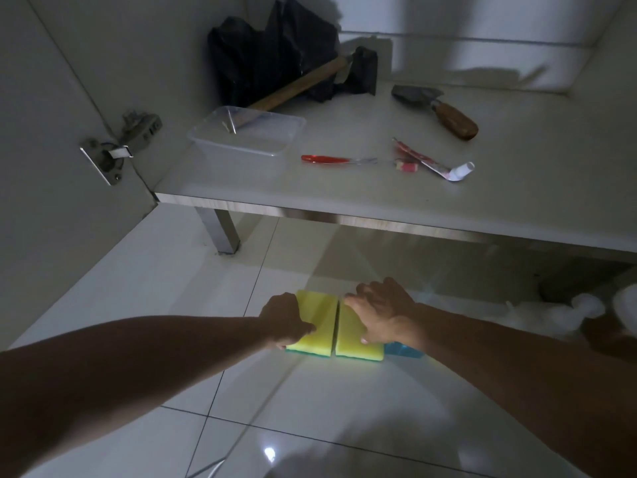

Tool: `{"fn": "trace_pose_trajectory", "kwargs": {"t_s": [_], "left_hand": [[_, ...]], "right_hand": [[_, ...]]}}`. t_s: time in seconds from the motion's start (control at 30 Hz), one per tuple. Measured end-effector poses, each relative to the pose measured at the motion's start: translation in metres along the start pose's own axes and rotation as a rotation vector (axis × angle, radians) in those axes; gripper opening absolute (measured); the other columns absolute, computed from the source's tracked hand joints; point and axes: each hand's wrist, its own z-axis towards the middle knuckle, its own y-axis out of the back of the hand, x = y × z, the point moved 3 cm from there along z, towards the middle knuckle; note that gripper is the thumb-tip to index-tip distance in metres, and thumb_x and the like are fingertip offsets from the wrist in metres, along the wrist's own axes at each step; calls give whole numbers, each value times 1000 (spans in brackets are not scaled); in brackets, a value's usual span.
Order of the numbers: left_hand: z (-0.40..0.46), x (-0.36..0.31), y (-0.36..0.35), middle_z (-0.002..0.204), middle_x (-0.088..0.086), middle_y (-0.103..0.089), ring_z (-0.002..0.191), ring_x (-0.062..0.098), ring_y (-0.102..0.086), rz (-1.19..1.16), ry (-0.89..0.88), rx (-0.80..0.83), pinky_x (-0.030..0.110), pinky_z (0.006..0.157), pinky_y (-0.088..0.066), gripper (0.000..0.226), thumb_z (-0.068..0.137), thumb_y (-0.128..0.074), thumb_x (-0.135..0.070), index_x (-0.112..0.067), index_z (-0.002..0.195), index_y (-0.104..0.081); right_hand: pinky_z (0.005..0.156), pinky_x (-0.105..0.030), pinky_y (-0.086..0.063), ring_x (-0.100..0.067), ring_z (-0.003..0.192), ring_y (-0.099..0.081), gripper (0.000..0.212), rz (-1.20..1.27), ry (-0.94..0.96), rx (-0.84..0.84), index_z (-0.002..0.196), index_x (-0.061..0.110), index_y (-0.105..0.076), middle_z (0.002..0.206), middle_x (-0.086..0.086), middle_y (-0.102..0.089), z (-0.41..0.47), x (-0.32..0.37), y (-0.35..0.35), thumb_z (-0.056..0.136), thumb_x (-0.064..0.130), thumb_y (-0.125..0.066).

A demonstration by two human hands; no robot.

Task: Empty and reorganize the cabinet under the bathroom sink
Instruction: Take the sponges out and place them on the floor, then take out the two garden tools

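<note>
Left hand (286, 319), right hand (382, 312) atop sponges (355, 343).

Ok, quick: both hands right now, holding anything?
Left hand: grips the left yellow rectangular sponge.
Right hand: fingers spread on the right yellow rectangular sponge, open.
</note>
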Motion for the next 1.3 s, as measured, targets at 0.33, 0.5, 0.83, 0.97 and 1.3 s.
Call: {"fn": "trace_pose_trajectory", "kwargs": {"t_s": [0.33,0.5,0.83,0.97,1.3], "left_hand": [[-11,-27,39,138,2,-51,125,21,-48,258,-165,-114,35,102,-42,67,83,-64,-51,-16,137,-44],[-39,-79,96,102,6,-72,86,17,-70,135,-380,-7,31,78,-58,38,82,-72,-42,-12,105,-69],[-35,-151,213,87,8,-72,72,18,-70,-114,-529,-359,28,60,-58,23,82,-76,-27,-9,94,-72],[4,-157,246,91,3,-73,82,14,-67,46,-448,-512,26,76,-52,26,80,-76,-35,-10,90,-76],[101,-161,291,118,14,-61,106,31,-59,275,-303,-584,33,81,-46,49,85,-70,-36,-4,120,-58]], "right_hand": [[93,-35,-48,-26,110,-61,46,41,73,-184,125,19,-56,122,-4,-62,-40,-6,74,85,40,-68],[72,-29,-47,-21,89,-64,31,70,125,-461,104,18,-63,98,0,-67,-68,-18,143,83,41,-65],[77,-32,-53,-18,78,-65,17,213,-58,-661,88,21,-72,79,6,-67,-67,-111,231,80,37,-72],[79,-32,-53,-21,82,-64,10,256,-163,-704,81,15,-73,82,-1,-70,-51,-149,250,74,22,-71],[78,-35,-56,-26,87,-67,24,323,-418,-655,79,12,-75,84,-6,-72,29,-245,249,64,30,-69]]}}
